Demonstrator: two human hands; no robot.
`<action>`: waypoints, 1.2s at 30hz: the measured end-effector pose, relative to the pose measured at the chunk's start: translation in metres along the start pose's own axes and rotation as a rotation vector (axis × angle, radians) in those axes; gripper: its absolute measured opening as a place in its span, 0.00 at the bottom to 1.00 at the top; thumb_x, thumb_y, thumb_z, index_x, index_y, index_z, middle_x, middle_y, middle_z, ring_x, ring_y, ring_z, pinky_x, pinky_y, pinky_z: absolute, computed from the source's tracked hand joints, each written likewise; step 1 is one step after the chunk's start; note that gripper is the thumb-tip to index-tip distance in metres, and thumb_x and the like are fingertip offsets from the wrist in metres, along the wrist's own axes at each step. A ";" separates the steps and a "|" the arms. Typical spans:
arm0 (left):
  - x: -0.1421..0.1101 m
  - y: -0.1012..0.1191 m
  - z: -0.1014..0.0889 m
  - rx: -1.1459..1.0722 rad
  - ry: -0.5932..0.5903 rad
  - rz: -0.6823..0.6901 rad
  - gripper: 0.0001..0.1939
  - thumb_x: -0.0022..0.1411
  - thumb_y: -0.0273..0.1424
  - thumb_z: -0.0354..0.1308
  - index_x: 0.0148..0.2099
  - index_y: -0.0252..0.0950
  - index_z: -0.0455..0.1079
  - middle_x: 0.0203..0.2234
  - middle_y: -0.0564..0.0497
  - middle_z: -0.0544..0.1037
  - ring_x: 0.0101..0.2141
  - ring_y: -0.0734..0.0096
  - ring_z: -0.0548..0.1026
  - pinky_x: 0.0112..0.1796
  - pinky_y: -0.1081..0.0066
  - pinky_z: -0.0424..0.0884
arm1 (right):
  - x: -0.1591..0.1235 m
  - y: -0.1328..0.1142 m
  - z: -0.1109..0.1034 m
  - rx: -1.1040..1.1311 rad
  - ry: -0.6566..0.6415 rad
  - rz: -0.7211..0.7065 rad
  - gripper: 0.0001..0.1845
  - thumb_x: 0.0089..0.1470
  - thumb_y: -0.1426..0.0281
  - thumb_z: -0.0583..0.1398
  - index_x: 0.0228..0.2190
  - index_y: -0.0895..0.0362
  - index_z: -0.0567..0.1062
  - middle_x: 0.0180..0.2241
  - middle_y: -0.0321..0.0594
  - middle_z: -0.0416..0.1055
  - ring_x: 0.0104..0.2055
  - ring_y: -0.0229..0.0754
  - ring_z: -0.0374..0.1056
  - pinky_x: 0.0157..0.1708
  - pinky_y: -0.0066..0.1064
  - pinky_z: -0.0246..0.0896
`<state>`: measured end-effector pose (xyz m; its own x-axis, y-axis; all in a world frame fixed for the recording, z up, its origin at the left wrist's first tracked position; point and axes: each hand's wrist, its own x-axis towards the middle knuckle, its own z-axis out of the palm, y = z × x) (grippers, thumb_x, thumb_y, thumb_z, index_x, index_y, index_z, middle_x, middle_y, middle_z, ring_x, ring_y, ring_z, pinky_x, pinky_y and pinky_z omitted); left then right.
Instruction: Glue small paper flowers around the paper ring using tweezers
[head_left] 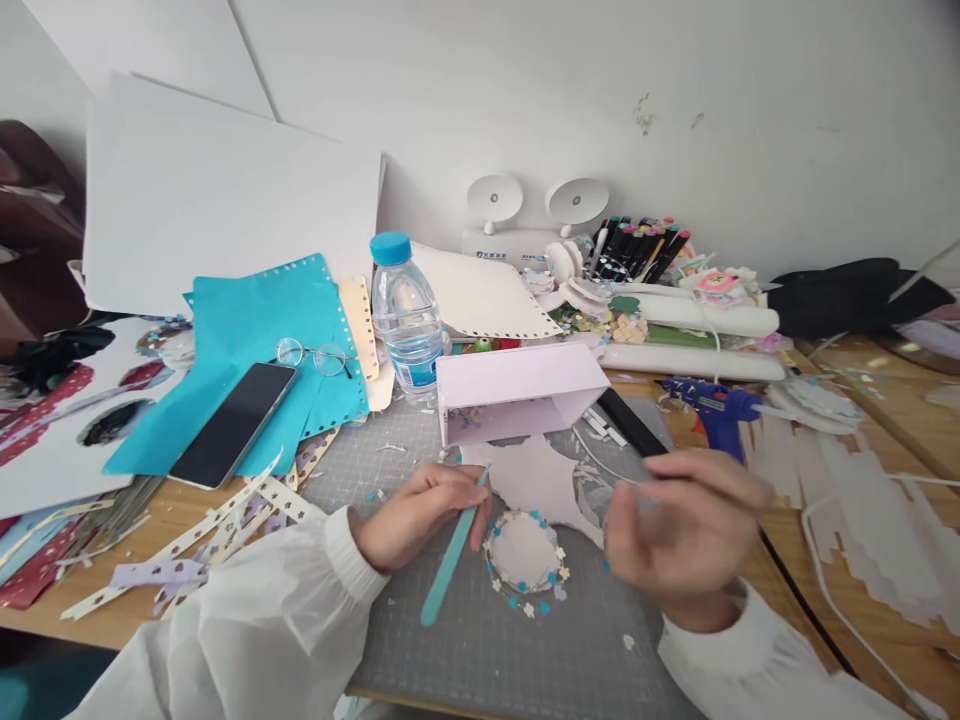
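My left hand [424,512] is closed round a teal stick-shaped tool [452,553], its tip pointing up and its lower end resting on the grey cutting mat [487,640]. Beside it lies a pale round paper disc [523,552] ringed with small blue and cream flower cut-outs. My right hand [682,525] hovers just right of the disc, smeared by motion, fingers loosely curled; I cannot make out whether it holds anything. Both arms wear white sleeves.
A pale pink open box [517,392] and water bottle [406,315] stand behind the mat. A phone [234,423] and glasses [315,355] lie on teal paper at left. A blue glue gun [712,408], markers [641,250] and paper strips [847,500] crowd the right.
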<state>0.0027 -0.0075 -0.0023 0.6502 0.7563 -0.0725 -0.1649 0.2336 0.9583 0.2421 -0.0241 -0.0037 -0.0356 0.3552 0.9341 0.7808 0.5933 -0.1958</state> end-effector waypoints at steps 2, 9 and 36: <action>0.002 -0.001 0.001 -0.001 0.057 -0.015 0.21 0.63 0.34 0.51 0.22 0.31 0.75 0.23 0.48 0.69 0.28 0.69 0.65 0.34 0.69 0.60 | -0.001 -0.016 0.003 0.048 -0.144 -0.121 0.11 0.41 0.77 0.61 0.29 0.51 0.68 0.32 0.37 0.64 0.29 0.40 0.62 0.31 0.39 0.63; 0.005 -0.004 0.006 -0.039 0.168 -0.068 0.18 0.62 0.37 0.53 0.28 0.31 0.77 0.26 0.47 0.71 0.32 0.66 0.67 0.38 0.68 0.62 | -0.006 -0.032 0.013 0.172 -0.308 -0.286 0.13 0.47 0.77 0.63 0.36 0.51 0.73 0.36 0.38 0.69 0.39 0.41 0.64 0.42 0.37 0.66; 0.003 -0.003 0.006 0.183 0.062 0.049 0.15 0.65 0.36 0.54 0.31 0.32 0.74 0.31 0.49 0.71 0.33 0.71 0.67 0.36 0.72 0.63 | -0.004 -0.030 0.013 0.197 -0.257 -0.233 0.11 0.52 0.82 0.58 0.31 0.54 0.71 0.31 0.38 0.74 0.34 0.39 0.68 0.36 0.37 0.66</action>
<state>0.0095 -0.0091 -0.0036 0.5973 0.8012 -0.0361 -0.0543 0.0852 0.9949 0.2103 -0.0339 -0.0050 -0.3718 0.3489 0.8603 0.5995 0.7978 -0.0645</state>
